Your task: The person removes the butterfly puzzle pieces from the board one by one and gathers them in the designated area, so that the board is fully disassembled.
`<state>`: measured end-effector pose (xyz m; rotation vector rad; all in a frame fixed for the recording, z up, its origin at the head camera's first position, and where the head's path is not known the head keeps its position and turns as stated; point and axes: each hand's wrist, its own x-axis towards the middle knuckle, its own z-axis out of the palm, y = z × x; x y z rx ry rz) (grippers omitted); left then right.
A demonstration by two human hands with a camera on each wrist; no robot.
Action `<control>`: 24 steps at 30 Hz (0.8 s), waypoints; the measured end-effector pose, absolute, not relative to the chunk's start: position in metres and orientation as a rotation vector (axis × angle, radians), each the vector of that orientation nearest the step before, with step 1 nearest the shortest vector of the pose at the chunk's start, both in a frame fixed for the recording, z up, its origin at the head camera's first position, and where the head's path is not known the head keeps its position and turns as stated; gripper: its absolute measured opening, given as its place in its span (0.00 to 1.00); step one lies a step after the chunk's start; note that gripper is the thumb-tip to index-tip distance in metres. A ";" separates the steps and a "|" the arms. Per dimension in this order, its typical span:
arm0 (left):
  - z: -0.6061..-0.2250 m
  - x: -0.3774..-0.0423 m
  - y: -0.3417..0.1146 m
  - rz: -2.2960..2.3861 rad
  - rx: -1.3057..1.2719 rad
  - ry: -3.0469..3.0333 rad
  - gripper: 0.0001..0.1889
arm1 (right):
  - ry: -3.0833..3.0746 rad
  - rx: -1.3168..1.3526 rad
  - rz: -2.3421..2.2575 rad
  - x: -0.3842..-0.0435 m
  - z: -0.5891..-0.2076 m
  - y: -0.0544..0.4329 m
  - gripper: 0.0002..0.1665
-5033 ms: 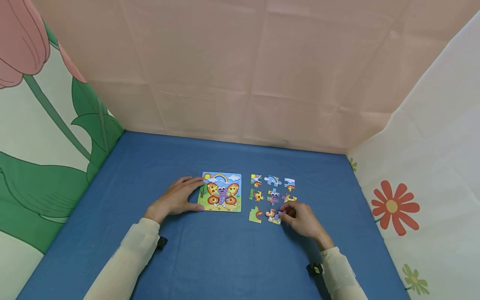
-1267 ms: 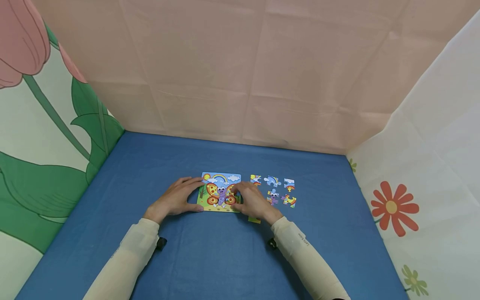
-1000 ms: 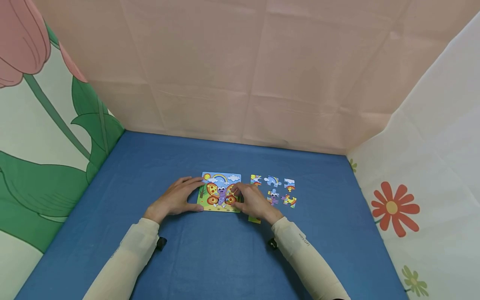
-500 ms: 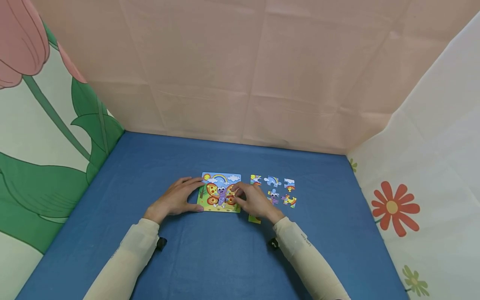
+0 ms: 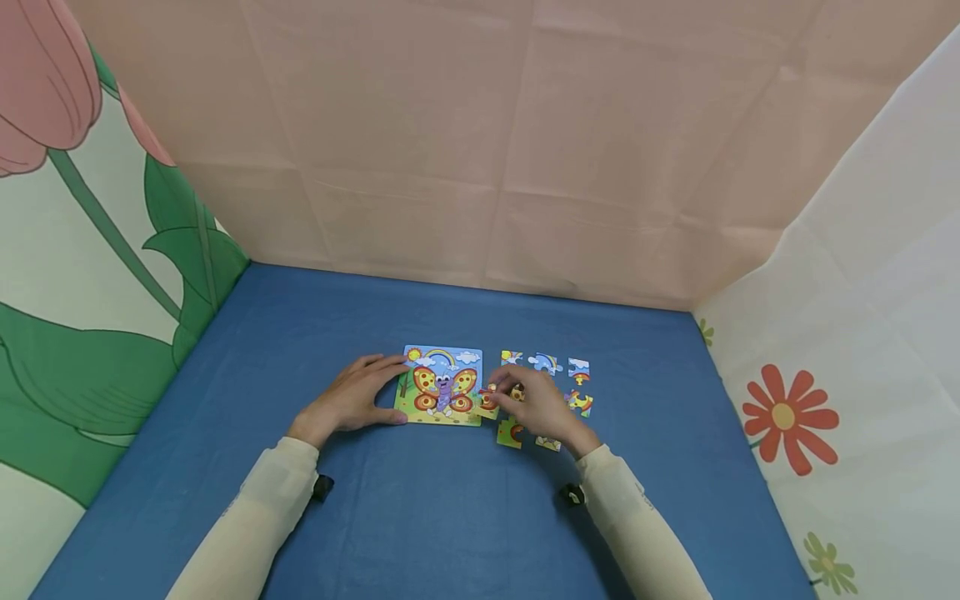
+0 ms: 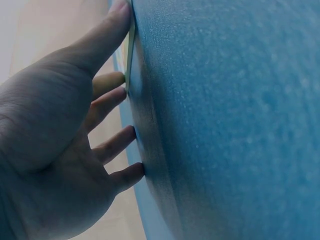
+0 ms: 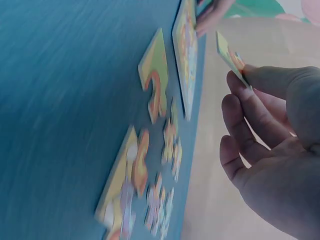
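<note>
In the head view a square butterfly picture board point(image 5: 437, 414) lies on the blue table. My left hand point(image 5: 352, 396) rests at its left side, thumb by the lower corner and fingers near the upper edge. The left wrist view shows that hand's spread fingers point(image 6: 114, 145) touching the cloth and the board's edge. My right hand point(image 5: 536, 404) pinches a jigsaw piece point(image 5: 488, 405) with a red swirl, just off the board's right edge. In the right wrist view this piece point(image 7: 229, 55) is raised above the table between thumb and fingertips.
Several loose jigsaw pieces lie right of the board, among them a green one point(image 5: 509, 433), a rainbow one point(image 5: 545, 362) and a corner one point(image 5: 579, 367). My right hand partly covers some. A beige cloth wall point(image 5: 480, 150) stands behind the blue table point(image 5: 420, 517).
My right hand went from the lower right of the loose pieces to the board's lower right with the jigsaw piece. It has since drawn back right, still holding it. The left hand stays put.
</note>
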<state>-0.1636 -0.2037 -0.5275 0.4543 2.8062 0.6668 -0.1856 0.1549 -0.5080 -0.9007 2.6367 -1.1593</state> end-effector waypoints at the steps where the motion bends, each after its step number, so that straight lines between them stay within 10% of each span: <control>1: -0.527 -0.164 -0.204 0.666 0.454 2.806 0.49 | 2.639 -0.886 -1.168 -0.184 -0.508 0.160 0.13; 24: -0.528 -0.164 -0.203 0.647 0.464 2.817 0.49 | 2.712 -0.724 -1.153 -0.160 -0.513 0.259 0.13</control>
